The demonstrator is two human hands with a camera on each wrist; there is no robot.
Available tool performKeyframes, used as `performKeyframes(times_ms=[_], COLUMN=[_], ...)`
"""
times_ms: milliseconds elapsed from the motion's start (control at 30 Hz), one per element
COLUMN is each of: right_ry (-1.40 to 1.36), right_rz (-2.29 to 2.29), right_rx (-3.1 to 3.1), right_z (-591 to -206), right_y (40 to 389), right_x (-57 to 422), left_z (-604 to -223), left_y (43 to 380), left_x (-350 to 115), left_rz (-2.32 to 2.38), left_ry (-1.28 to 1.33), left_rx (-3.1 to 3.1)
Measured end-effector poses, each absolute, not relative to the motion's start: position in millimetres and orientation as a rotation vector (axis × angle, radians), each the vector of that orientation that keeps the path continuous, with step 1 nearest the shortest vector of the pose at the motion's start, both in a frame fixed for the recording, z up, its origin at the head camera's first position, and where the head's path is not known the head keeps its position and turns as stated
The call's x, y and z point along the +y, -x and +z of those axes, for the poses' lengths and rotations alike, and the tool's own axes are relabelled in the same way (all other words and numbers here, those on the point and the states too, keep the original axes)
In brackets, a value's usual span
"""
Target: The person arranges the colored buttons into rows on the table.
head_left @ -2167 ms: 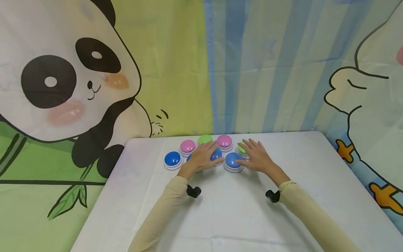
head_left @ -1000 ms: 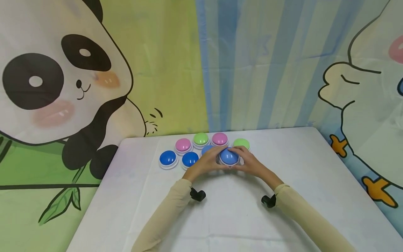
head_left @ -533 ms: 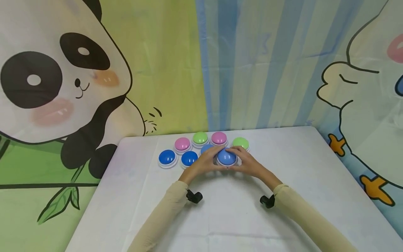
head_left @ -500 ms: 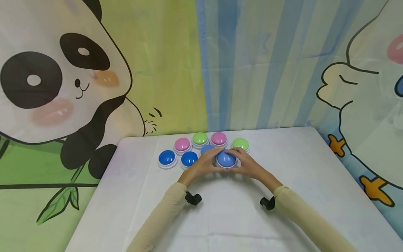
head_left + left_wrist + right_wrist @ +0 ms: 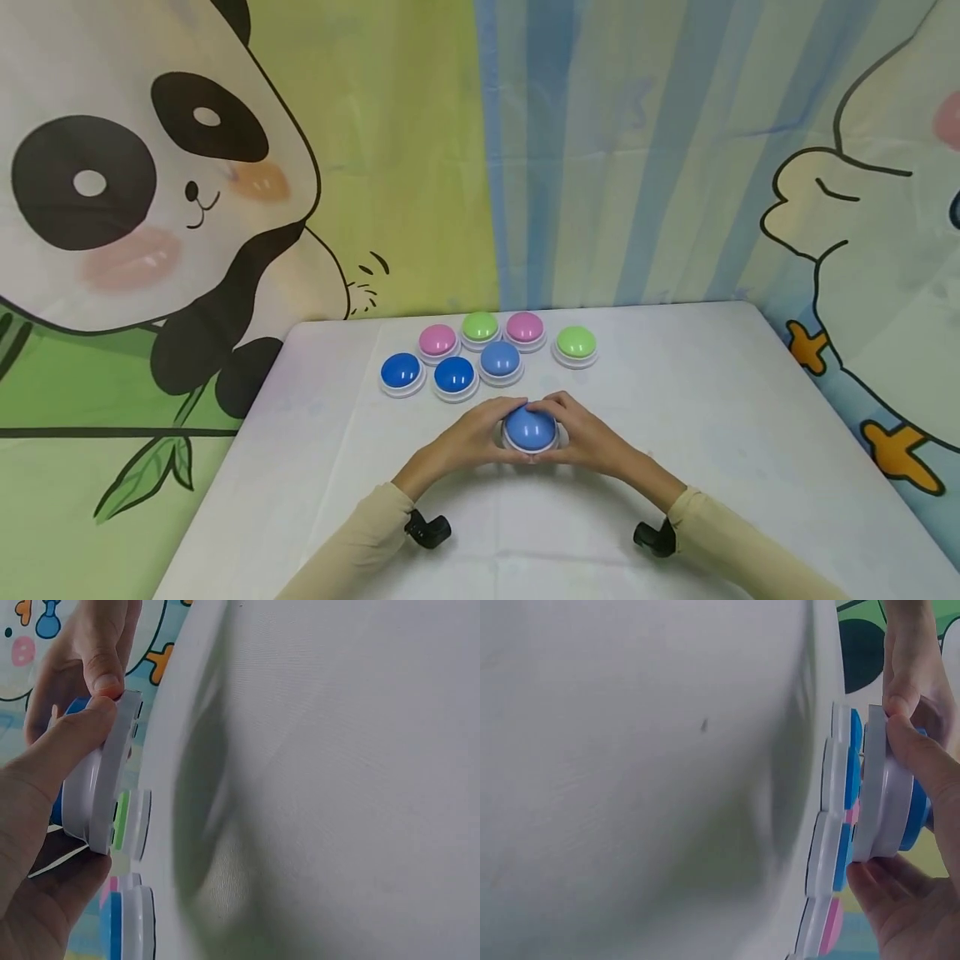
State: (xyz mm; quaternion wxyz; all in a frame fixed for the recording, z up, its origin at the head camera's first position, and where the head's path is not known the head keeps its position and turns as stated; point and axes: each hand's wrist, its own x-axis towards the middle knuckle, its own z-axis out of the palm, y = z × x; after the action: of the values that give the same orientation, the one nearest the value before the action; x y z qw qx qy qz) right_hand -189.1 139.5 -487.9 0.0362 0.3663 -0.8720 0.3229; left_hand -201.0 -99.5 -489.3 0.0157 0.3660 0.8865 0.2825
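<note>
Between both hands is a round push button (image 5: 530, 428) with a light blue dome and a white base. My left hand (image 5: 474, 435) grips its left side, thumb at the front and fingers behind. On the other side my right hand (image 5: 587, 433) grips it the same way, and the thumbs nearly meet at the front. Both wrist views show the white base (image 5: 97, 787) raised above the table, with a shadow below. The button's dome (image 5: 915, 817) faces away from the tabletop.
Behind the hands stand more push buttons: two dark blue ones (image 5: 401, 372), a light blue one (image 5: 500, 361), two pink ones (image 5: 438, 341) and two green ones (image 5: 576, 343). They sit on a white table (image 5: 637, 400) before a cartoon panda backdrop (image 5: 405, 167).
Both hands first reached over the buttons, then took hold of the front right light blue one. They have since lifted it and drawn it toward the person, away from the group.
</note>
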Motion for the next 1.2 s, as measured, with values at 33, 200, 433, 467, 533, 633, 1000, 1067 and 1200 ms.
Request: performKeyframes(times_ms=[33,200,433,467,533,633,1000,1067,1200], right_ry=[-1.123,-1.061,-1.093,-1.099,-1.109,-1.114,-1.183,-1.215,-1.243], right_rz=[0.989,0.970,0.898,0.900,0.897,0.897,0.848,0.844,0.846], right_rx=[-2.686,-2.756,-2.739,-2.741,-2.749,-2.771,-2.832,-2.828,-2.833], right_z=[-488.0,-484.3,-482.3,-481.8,-481.0,-480.0,-493.8,-496.4,-499.2], right_y=[189.5,189.6,192.8,193.2,193.7,194.3,179.1,176.4,172.3], right_x=[136.6,105.8,39.3,32.5,21.4,9.6,-10.2,-11.8,-13.5], left_z=[-488.6,-487.6,-488.5,-488.1,-487.5,-487.2,-502.6,-505.6,-512.6], left_y=[199.9,197.5,195.7,195.4,194.7,193.3,172.4,168.7,164.7], left_x=[-102.3,-129.3,-190.6,-197.4,-208.8,-220.7,-242.1,-244.9,-247.7], left_rz=[0.884,0.899,0.941,0.951,0.965,0.982,0.949,0.946,0.941], left_ry=[-1.129,-1.065,-0.978,-0.973,-0.969,-0.964,-0.993,-0.995,-0.987], left_rx=[2.758,2.763,2.793,2.787,2.778,2.777,2.797,2.799,2.792])
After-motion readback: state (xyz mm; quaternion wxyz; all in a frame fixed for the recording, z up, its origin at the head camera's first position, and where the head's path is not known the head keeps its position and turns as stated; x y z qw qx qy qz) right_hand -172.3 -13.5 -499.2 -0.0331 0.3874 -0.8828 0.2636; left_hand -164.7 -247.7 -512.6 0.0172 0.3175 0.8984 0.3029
